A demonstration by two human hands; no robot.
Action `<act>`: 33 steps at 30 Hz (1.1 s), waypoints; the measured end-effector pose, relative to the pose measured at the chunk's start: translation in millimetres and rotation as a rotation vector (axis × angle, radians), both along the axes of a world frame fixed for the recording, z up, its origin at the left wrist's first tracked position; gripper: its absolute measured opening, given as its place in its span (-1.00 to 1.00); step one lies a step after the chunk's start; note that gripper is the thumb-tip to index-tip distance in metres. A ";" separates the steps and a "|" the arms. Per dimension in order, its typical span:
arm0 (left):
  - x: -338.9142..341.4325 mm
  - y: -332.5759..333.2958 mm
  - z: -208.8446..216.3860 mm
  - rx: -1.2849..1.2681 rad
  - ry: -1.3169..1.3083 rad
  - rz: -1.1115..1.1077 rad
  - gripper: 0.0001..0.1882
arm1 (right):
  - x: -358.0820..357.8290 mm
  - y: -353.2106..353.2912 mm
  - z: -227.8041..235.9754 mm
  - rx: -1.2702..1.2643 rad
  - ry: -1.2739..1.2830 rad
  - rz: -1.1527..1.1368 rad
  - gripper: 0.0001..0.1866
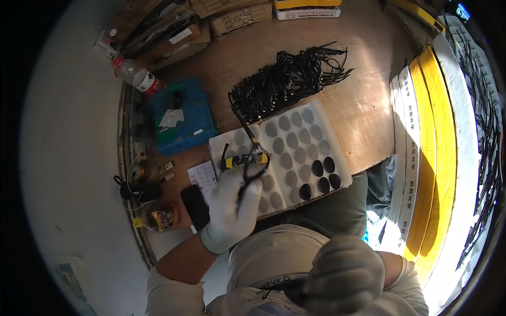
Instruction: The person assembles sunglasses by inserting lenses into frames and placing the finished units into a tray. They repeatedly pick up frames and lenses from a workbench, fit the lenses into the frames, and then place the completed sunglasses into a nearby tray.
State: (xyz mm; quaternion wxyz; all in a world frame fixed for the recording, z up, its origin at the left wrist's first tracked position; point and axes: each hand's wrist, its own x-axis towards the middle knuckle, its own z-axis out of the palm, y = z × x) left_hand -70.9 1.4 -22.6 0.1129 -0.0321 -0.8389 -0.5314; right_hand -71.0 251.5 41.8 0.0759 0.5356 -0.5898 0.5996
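My left hand (232, 205), in a white glove, is closed around a black eyeglass frame (256, 160), held above a box of lenses with one temple arm pointing away from me. Close to my chest, my gloved right hand (345, 274) is curled shut. A dark object (292, 289) sticks out at its left side; its kind is unclear. Under the frame lies the lens box (340, 152), with rows of round grey lenses (286, 160) on white sheets. Several dark lenses (323, 184) show at its near right. Beyond it is a heap of black eyeglass frames (282, 84).
At the left are a blue tray (184, 124), a red-capped bottle (137, 75), a yellow-capped drink bottle (158, 218), a black phone (195, 207) and a handwritten note (202, 176). Cardboard boxes (240, 21) stand at the back. Yellow-and-white stacked cartons (421, 152) border the right.
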 end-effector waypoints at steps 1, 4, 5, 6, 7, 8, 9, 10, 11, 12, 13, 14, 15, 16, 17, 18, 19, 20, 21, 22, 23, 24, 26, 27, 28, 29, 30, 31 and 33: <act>16.8 5.1 4.6 -0.002 0.003 -0.113 -0.72 | 2.3 -1.5 -8.9 0.057 -0.083 0.007 -0.78; 47.0 20.5 3.5 -0.003 -0.053 -0.271 -0.70 | 51.8 -36.1 -33.2 -0.431 -1.320 -0.201 -0.55; 56.9 23.1 2.0 -0.004 -0.096 -0.283 -0.70 | 48.7 -43.0 -48.9 -0.343 -1.207 -0.264 -0.60; 63.4 24.5 0.5 0.037 -0.135 -0.247 -0.71 | 41.5 -48.0 -64.0 -0.257 -1.092 -0.326 -0.65; 67.6 25.4 -0.9 0.079 -0.173 -0.219 -0.71 | 35.0 -49.0 -71.6 -0.087 -0.875 -0.388 -0.67; 71.6 25.2 -2.1 0.121 -0.210 -0.186 -0.71 | 26.2 -50.1 -74.3 0.081 -0.653 -0.438 -0.70; 74.6 23.7 -6.3 0.081 -0.165 -0.146 -0.76 | 14.4 -53.3 -72.8 0.122 -0.435 -0.472 -0.74; 75.2 22.2 -4.3 0.069 -0.157 -0.115 -0.78 | 6.1 -56.2 -70.1 0.151 -0.390 -0.437 -0.73; 76.2 20.7 -3.2 0.060 -0.156 -0.088 -0.80 | 1.9 -58.8 -68.7 0.184 -0.352 -0.405 -0.72; 78.0 18.8 -2.4 0.051 -0.156 -0.062 -0.80 | -0.8 -61.4 -67.7 0.217 -0.314 -0.373 -0.71; 79.4 13.9 -14.5 -0.051 -0.107 -0.020 -0.78 | -1.9 -64.6 -67.7 0.202 -0.402 -0.332 -0.77; 80.9 12.5 -13.3 -0.002 -0.129 -0.027 -0.78 | -2.4 -68.0 -69.9 0.179 -0.527 -0.342 -0.81; 81.5 11.7 -10.5 0.047 -0.150 -0.034 -0.78 | -2.9 -71.2 -72.3 0.155 -0.651 -0.351 -0.85; 81.3 11.7 -7.7 0.096 -0.171 -0.043 -0.78 | -4.4 -72.5 -72.7 0.130 -0.775 -0.361 -0.88; 81.9 12.1 -6.1 0.157 -0.198 -0.043 -0.87 | -8.6 -71.0 -70.4 0.077 -0.912 -0.228 -0.88; 81.8 11.5 -4.6 0.132 -0.176 -0.064 -0.87 | -12.5 -67.1 -69.5 0.120 -1.002 -0.108 -0.86; 81.4 10.1 -3.2 0.106 -0.153 -0.085 -0.86 | -16.2 -61.8 -69.4 0.163 -1.088 0.014 -0.84; 81.3 8.8 -2.7 0.082 -0.132 -0.106 -0.86 | -18.0 -58.5 -70.8 0.206 -1.175 0.137 -0.82; 82.3 7.9 -2.5 0.104 -0.168 -0.119 -0.86 | -14.2 -57.0 -75.9 0.280 -1.116 0.039 -0.78; 83.8 7.2 -2.6 0.126 -0.204 -0.133 -0.86 | -11.3 -54.2 -75.7 0.316 -1.023 -0.005 -0.78; 85.6 6.0 -3.4 0.147 -0.241 -0.144 -0.85 | -9.2 -52.1 -74.6 0.351 -0.930 -0.044 -0.77; 86.8 6.5 -4.7 0.151 -0.255 -0.167 -0.85 | -8.1 -49.8 -71.2 0.385 -0.836 -0.082 -0.76; 91.6 9.6 -5.2 0.151 -0.284 -0.205 -0.83 | -5.5 -40.1 -63.0 0.448 -0.733 -0.108 -0.74; 94.4 12.2 -8.9 0.070 -0.253 -0.209 -0.85 | -2.9 -34.7 -63.6 0.482 -0.726 -0.104 -0.74; 97.0 15.2 -9.3 0.024 -0.205 -0.219 -0.85 | 0.1 -29.0 -63.8 0.516 -0.717 -0.099 -0.73; 98.7 17.5 -10.2 -0.023 -0.155 -0.228 -0.85 | 3.2 -23.8 -60.2 0.572 -0.748 -0.100 -0.75; 100.8 19.5 -10.7 -0.069 -0.106 -0.236 -0.85 | 5.8 -19.2 -60.8 0.554 -0.655 -0.109 -0.76; 103.1 21.2 -7.6 -0.060 -0.111 -0.250 -0.84 | 8.4 -14.9 -62.3 0.534 -0.563 -0.118 -0.77; 105.5 26.8 -3.7 -0.041 -0.114 -0.278 -0.83 | 15.9 -8.4 -53.5 0.500 -0.431 -0.145 -0.83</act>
